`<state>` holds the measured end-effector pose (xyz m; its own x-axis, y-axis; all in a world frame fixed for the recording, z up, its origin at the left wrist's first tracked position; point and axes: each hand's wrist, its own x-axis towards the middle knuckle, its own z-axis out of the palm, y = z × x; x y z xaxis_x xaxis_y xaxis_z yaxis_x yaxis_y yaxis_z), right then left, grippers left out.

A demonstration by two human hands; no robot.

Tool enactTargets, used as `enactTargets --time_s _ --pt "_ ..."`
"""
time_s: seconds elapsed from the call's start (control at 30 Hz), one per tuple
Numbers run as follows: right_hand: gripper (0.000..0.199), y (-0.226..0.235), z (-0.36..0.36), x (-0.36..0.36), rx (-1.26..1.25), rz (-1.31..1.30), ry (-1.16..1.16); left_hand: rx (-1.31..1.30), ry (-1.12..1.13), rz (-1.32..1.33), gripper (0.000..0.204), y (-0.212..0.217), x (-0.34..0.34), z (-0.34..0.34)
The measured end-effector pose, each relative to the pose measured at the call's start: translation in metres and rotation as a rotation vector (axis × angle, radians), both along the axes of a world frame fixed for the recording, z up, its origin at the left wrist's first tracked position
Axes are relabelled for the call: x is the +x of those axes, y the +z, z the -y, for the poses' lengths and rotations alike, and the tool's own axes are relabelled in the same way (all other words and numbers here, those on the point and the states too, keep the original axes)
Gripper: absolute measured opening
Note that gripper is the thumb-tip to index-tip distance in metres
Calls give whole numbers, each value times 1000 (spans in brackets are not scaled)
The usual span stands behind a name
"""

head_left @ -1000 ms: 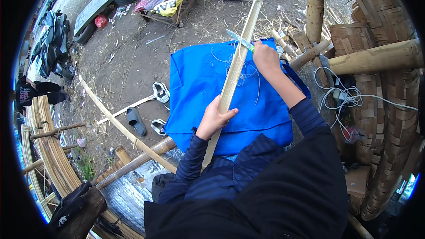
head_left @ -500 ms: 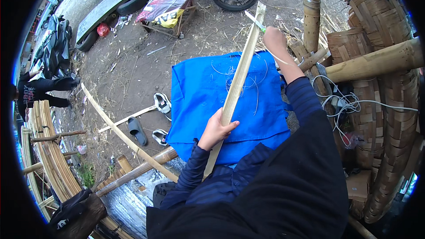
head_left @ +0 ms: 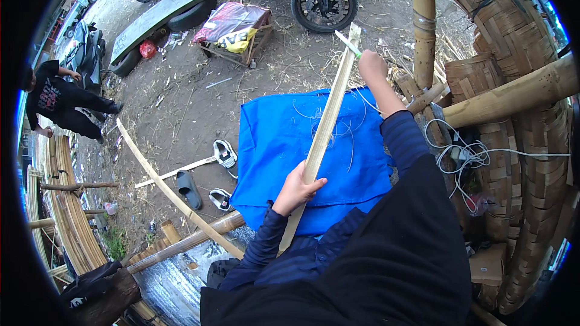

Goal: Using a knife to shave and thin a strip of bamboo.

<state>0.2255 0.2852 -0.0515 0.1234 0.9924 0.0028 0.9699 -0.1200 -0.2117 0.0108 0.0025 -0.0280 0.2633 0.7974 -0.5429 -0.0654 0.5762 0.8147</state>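
Note:
A long pale bamboo strip (head_left: pixel 329 119) slants away from my lap over a blue cloth (head_left: pixel 272 145). My left hand (head_left: pixel 298 189) is wrapped round its lower part, thumb on the right side. Close to the far end, my right hand (head_left: pixel 373 67) grips a knife (head_left: pixel 349 44) with a green handle. The blade lies across the strip, its tip past the left edge. Thin curled shavings (head_left: pixel 350 136) lie on the cloth. A thin strand hangs beneath my right wrist.
Left of the cloth are shoes (head_left: pixel 225 156), a grey sandal (head_left: pixel 189 189) and a curved bamboo strip (head_left: pixel 175 196). A bamboo post (head_left: pixel 424 30), woven panels (head_left: pixel 507 18) and tangled white cable (head_left: pixel 468 154) stand at right. Another person (head_left: pixel 63 99) walks at far left; motorcycles (head_left: pixel 320 0) stand beyond.
The view has tilted up slightly, so the scene sits lower. The person at far left shows more fully. My hands keep their grips on the bamboo strip and knife.

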Motion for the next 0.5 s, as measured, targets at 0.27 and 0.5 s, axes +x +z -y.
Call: enactTargets --time_s 0.27,0.5 --pt "25 6 -13 12 45 18 -43 -33 -33 56 49 2 2 -1" --pt "23 4 28 -6 -87 -98 94 -95 -4 85 52 -5 -5 -3"
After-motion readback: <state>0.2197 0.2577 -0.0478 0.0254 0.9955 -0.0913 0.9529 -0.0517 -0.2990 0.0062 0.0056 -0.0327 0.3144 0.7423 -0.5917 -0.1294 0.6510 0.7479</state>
